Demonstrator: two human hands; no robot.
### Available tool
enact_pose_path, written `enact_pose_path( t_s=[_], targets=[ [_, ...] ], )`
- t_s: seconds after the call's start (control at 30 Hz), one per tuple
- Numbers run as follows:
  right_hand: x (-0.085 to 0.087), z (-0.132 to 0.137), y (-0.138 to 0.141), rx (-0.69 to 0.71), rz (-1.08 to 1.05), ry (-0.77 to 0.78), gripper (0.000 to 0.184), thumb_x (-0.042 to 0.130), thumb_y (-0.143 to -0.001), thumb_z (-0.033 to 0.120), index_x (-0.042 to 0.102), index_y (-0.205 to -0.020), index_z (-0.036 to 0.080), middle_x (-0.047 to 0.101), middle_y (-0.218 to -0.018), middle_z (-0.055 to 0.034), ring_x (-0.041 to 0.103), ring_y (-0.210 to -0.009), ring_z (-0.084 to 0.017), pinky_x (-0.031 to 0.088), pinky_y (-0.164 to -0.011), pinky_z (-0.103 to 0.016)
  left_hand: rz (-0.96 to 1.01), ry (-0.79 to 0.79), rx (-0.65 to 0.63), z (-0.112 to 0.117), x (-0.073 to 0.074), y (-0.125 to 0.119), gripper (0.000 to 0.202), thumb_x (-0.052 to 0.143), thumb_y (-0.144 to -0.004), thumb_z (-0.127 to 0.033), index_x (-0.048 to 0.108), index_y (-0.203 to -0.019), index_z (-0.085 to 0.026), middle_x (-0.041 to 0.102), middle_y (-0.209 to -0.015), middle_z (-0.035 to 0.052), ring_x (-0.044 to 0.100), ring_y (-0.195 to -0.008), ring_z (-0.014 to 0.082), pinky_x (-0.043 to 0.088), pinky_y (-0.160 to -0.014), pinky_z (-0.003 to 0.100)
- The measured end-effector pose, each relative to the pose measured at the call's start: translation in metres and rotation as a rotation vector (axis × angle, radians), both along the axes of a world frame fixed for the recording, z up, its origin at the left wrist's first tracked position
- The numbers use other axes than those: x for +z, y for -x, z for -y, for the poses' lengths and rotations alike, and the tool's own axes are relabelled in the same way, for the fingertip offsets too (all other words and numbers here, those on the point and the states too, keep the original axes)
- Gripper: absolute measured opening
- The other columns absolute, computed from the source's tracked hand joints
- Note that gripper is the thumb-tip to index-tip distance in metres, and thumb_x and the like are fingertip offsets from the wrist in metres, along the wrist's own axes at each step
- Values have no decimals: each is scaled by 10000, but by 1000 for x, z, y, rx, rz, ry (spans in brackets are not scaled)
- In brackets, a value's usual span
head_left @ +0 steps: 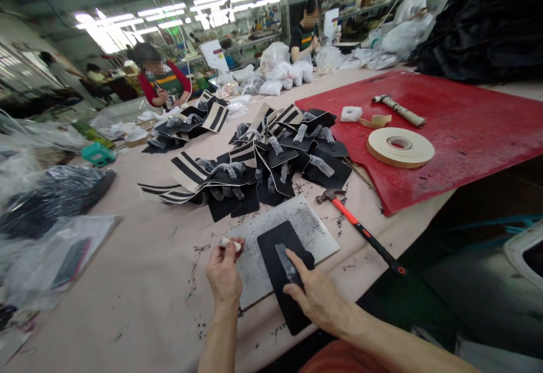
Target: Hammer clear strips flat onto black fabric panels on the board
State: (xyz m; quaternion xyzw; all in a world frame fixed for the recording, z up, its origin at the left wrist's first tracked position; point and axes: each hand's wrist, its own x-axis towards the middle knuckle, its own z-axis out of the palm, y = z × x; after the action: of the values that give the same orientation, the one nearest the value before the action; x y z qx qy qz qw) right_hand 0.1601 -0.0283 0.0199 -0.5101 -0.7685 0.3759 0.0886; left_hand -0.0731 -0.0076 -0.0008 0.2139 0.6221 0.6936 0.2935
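A black flat piece (274, 248) lies on a grey speckled board (309, 226) at the near table edge. My right hand (316, 294) presses on it, fingers laid along a grey strip (283, 257) on the piece. My left hand (224, 274) hovers just left of the board, fingers pinched on a small white lump (232, 243). A hammer with an orange and black handle (360, 228) lies right of the board, untouched.
A heap of black and striped pieces (254, 163) covers the table middle. A red mat (466, 124) holds a tape roll (400, 146) and a second hammer (399, 110). Plastic bags (46, 197) lie left. Other people work at the far end.
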Motion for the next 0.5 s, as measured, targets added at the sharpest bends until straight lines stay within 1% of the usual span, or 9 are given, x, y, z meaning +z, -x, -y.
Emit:
enact_pose_path(
  t_s=[0.1, 0.2, 0.27, 0.37, 0.5],
  targets=[
    [-2, 0, 2, -22, -60, 30, 677, 562, -945, 384, 347, -1556, 184, 738, -954, -120, 697, -873, -283, 471, -759, -343, 113, -32, -142, -18, 3, -32, 447, 808, -733, -511, 673, -932, -134, 760, -905, 84, 750, -839, 225, 601, -804, 357],
    [-3, -3, 0, -16, -80, 47, 655, 591, -929, 407, 404, -1513, 177, 740, -956, -123, 701, -878, -289, 477, -751, -340, 120, -12, -241, -32, -4, -51, 480, 799, -748, -541, 673, -976, -137, 767, -948, 100, 752, -878, 230, 597, -820, 350],
    [-4, -5, -1, 2, -76, 45, 653, 595, -929, 425, 417, -1499, 161, 740, -971, -137, 705, -890, -303, 481, -759, -351, 101, -4, -299, -36, -11, -55, 460, 767, -789, -545, 674, -997, -145, 768, -978, 99, 750, -909, 228, 594, -852, 354],
    [-7, -7, -3, 30, -68, 22, 636, 582, -943, 449, 437, -1477, 136, 738, -1021, -166, 708, -930, -322, 488, -791, -375, 44, -1, -367, -35, -21, -56, 406, 710, -856, -525, 674, -1023, -157, 766, -1018, 93, 744, -953, 226, 588, -886, 357],
    [-12, -9, -2, 67, -61, -25, 585, 566, -958, 452, 489, -1428, 110, 728, -1091, -186, 706, -976, -331, 492, -836, -393, -75, 17, -404, -32, -26, -55, 370, 661, -903, -505, 682, -1037, -160, 768, -1029, 94, 743, -960, 227, 586, -891, 355]
  ],
)
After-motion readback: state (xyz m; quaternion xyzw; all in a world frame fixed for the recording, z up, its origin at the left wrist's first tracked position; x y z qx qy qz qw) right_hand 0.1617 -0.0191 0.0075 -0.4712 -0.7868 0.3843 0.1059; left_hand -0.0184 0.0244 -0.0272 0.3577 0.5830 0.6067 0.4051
